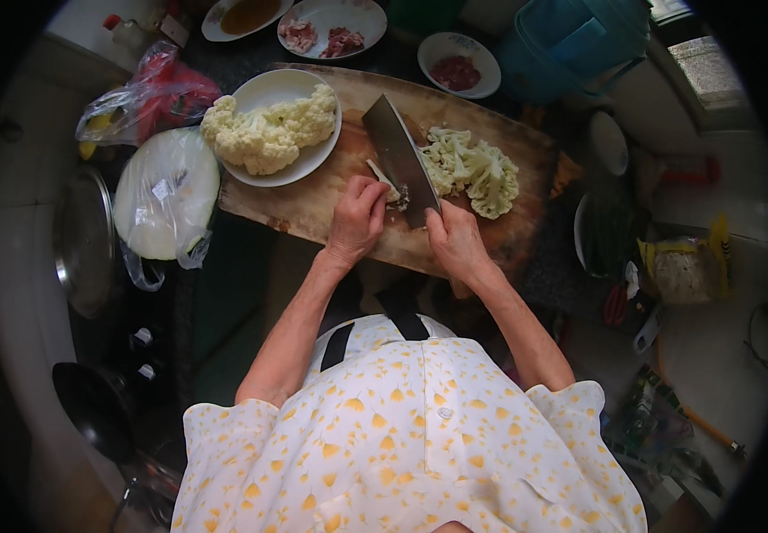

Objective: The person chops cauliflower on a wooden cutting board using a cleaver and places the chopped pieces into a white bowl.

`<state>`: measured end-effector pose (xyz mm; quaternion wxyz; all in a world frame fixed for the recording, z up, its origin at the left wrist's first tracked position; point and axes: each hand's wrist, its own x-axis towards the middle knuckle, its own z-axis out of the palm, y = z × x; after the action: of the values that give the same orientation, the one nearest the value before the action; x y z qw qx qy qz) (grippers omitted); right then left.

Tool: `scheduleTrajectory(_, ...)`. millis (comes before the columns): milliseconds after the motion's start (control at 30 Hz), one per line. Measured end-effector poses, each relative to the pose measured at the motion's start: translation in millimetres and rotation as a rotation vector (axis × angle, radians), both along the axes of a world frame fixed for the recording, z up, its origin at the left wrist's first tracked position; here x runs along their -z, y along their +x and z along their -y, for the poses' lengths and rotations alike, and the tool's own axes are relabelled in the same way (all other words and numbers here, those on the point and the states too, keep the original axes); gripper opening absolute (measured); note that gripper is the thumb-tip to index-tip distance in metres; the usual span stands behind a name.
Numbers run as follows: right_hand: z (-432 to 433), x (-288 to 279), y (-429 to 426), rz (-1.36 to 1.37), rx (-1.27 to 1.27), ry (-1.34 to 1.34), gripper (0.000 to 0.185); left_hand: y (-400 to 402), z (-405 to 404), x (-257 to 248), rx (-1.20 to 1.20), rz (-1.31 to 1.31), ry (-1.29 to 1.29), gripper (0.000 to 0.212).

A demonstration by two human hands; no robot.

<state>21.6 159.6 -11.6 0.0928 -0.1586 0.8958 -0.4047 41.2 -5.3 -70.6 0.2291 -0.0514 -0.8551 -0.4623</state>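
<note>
On a worn wooden cutting board (331,200), my right hand (456,236) grips the handle of a Chinese cleaver (394,150), its broad blade slanting away to the upper left. My left hand (359,216) pinches a small piece of cauliflower (386,183) just left of the blade, with crumbs beside it. Cut cauliflower florets (477,166) lie in a pile right of the cleaver. At the board's left, a white plate (291,174) carries a large section of cauliflower (271,130). The plate overlaps the board's edge.
Beyond the board stand a plate with two heaps of raw meat (331,16), a bowl of meat (456,72) and a dish of brown liquid (251,14). A bagged cut winter melon (167,193) sits left. A blue container (571,46) is at the back right, red-handled scissors (616,303) at right.
</note>
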Motion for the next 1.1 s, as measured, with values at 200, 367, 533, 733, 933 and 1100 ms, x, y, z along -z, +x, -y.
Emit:
scheduleTrajectory(200,-13.9,-44.8,8.2,0.049,-0.044,0.060,0.018,-1.9,-1.0,6.0,0.028,-0.028,-0.002,0.012)
scheduleTrajectory(367,-11.8,-48.0,13.2,0.077,-0.142,0.248,0.016,-2.1,-1.8,6.0,0.023,-0.017,-0.010,0.012)
scheduleTrajectory(533,-1.8,-32.8,16.3,0.063,-0.128,0.275,0.016,-4.3,-2.5,6.2,0.041,-0.011,-0.011,0.013)
scheduleTrajectory(733,17.8,-12.1,14.0,-0.035,-0.084,0.309,0.015,-5.2,-0.8,3.6,0.031,0.009,0.004,0.014)
scheduleTrajectory(933,-14.0,-11.4,16.4,-0.081,-0.009,-0.025,0.011,-21.1,-7.3,-12.1,-0.070,0.114,0.171,0.015)
scheduleTrajectory(1100,-28.0,-26.7,9.0,-0.085,0.027,0.000,0.012,-42.1,-10.1,-4.5,0.014,-0.127,-0.181,0.015)
